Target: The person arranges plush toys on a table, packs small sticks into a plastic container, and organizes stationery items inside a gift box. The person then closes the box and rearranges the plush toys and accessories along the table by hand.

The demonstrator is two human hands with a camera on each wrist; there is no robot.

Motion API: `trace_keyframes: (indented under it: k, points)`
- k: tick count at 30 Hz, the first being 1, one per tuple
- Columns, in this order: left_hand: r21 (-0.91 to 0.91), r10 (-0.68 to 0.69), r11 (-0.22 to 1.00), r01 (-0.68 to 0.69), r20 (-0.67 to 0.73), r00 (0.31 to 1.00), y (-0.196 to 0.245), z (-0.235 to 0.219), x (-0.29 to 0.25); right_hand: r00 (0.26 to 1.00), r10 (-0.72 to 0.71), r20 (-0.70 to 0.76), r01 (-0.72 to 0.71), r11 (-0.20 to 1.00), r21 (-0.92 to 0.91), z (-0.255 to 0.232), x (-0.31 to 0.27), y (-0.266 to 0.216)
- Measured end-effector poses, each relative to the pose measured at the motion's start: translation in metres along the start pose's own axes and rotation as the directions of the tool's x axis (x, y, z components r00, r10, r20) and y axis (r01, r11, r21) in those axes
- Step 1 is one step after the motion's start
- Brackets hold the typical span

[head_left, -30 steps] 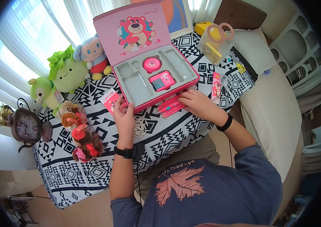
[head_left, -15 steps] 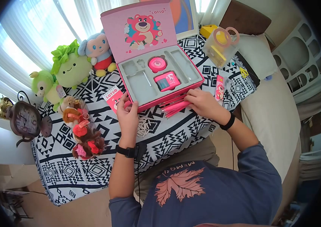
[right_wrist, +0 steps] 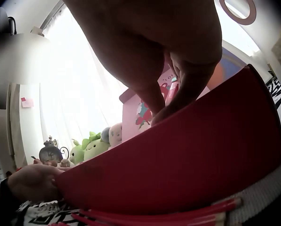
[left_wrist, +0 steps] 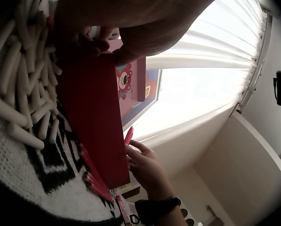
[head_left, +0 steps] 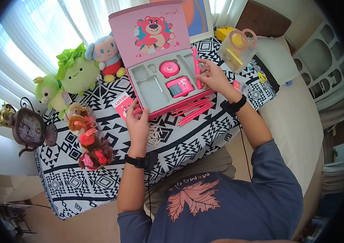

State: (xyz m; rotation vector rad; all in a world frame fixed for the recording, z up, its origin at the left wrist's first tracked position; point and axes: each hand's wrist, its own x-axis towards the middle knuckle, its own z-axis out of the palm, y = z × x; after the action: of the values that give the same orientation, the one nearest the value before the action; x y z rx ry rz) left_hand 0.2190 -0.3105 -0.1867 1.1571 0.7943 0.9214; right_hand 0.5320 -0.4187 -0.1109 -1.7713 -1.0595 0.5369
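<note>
The pink stationery gift box lies with its lid raised and a grey moulded tray inside. Its near left corner is gripped by my left hand, thumb on the rim. Over the right-hand slot of the tray, my right hand pinches a slim pink pen with a small blue spot, standing along that slot. A round pink case and a pink boxy item with a grey window sit in the tray. Loose pink pencils lie against the box's front.
Several short white sticks lie near my left wrist, and a LOTSO notepad beside the box. Plush toys, dolls and a clock line the left side. A clear bag stands at the back right.
My right hand has lifted the pink pen from the pencils in front and moved it up to the tray's right slot. My left hand keeps the box corner.
</note>
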Motion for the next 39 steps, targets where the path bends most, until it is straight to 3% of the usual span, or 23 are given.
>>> trace_keyframes:
  k: [3, 7, 9, 12, 19, 20, 22, 23, 24, 26, 28, 30, 31, 33, 36, 38, 39]
  points:
    - [0.012, -0.006, 1.000, 0.006, -0.003, 1.000, 0.003, 0.001, -0.002, 0.993, -0.044, 0.111, 0.058, 0.990, -0.127, 0.004, 0.000, -0.004]
    - [0.035, -0.010, 0.999, 0.011, -0.013, 1.000, 0.003, 0.001, -0.002, 0.997, 0.029, 0.077, -0.015, 0.985, -0.174, 0.007, 0.000, 0.005]
    - [0.033, -0.004, 0.999, 0.004, -0.008, 1.000, 0.002, 0.000, -0.001, 0.975, -0.187, 0.116, 0.218, 0.895, -0.390, 0.004, 0.002, 0.014]
    - [0.027, -0.004, 1.000, 0.004, 0.001, 1.000, 0.002, 0.000, -0.002, 0.941, -0.274, 0.199, 0.338, 0.791, -0.510, 0.005, -0.004, 0.005]
    - [-0.013, -0.065, 0.998, 0.064, -0.028, 0.997, 0.022, -0.021, 0.010, 0.939, -0.206, 0.276, 0.337, 0.720, -0.607, 0.004, -0.018, -0.016]
    - [0.028, 0.033, 0.999, -0.031, -0.076, 0.997, 0.021, -0.030, 0.017, 0.934, -0.213, 0.287, 0.348, 0.724, -0.595, 0.006, -0.019, -0.018]
    - [-0.042, 0.087, 0.994, -0.100, -0.248, 0.965, 0.024, -0.038, 0.021, 0.905, -0.380, 0.193, 0.416, 0.693, -0.588, 0.013, -0.024, -0.026]
    - [0.044, 0.133, 0.991, -0.125, -0.312, 0.941, 0.025, -0.045, 0.021, 0.862, -0.474, 0.181, 0.488, 0.676, -0.552, 0.020, -0.027, -0.030]
    - [0.052, 0.136, 0.991, -0.125, -0.326, 0.935, 0.024, -0.050, 0.024, 0.857, -0.478, 0.190, 0.498, 0.679, -0.539, 0.027, -0.031, -0.036]
    - [0.020, 0.061, 0.998, -0.058, -0.389, 0.919, 0.019, -0.061, 0.032, 0.846, -0.429, 0.318, 0.515, 0.812, -0.275, 0.045, -0.045, -0.069]
    - [-0.003, 0.041, 0.999, -0.045, -0.389, 0.920, 0.006, -0.067, 0.041, 0.823, -0.450, 0.347, 0.526, 0.834, -0.165, 0.069, -0.057, -0.080]
    - [-0.091, -0.006, 0.995, -0.030, -0.371, 0.929, -0.004, -0.068, 0.046, 0.750, -0.390, 0.535, 0.522, 0.845, -0.117, 0.089, -0.068, -0.099]
    - [-0.135, 0.008, 0.989, -0.059, -0.350, 0.937, 0.000, -0.065, 0.043, 0.747, -0.393, 0.536, 0.524, 0.844, -0.112, 0.100, -0.072, -0.103]
    - [-0.198, -0.004, 0.978, -0.065, -0.330, 0.944, 0.002, -0.067, 0.042, 0.672, -0.333, 0.661, 0.558, 0.815, -0.156, 0.122, -0.078, -0.105]
    - [-0.289, -0.017, 0.954, -0.076, -0.305, 0.952, 0.003, -0.069, 0.042, 0.658, -0.457, 0.599, 0.665, 0.725, -0.177, 0.147, -0.079, -0.091]
    - [-0.313, -0.015, 0.946, -0.085, -0.304, 0.953, 0.009, -0.066, 0.037, 0.663, -0.437, 0.608, 0.656, 0.730, -0.191, 0.152, -0.082, -0.091]
    - [-0.268, -0.075, 0.963, -0.006, -0.292, 0.953, 0.012, -0.064, 0.034, 0.653, -0.380, 0.655, 0.638, 0.742, -0.206, 0.152, -0.082, -0.092]
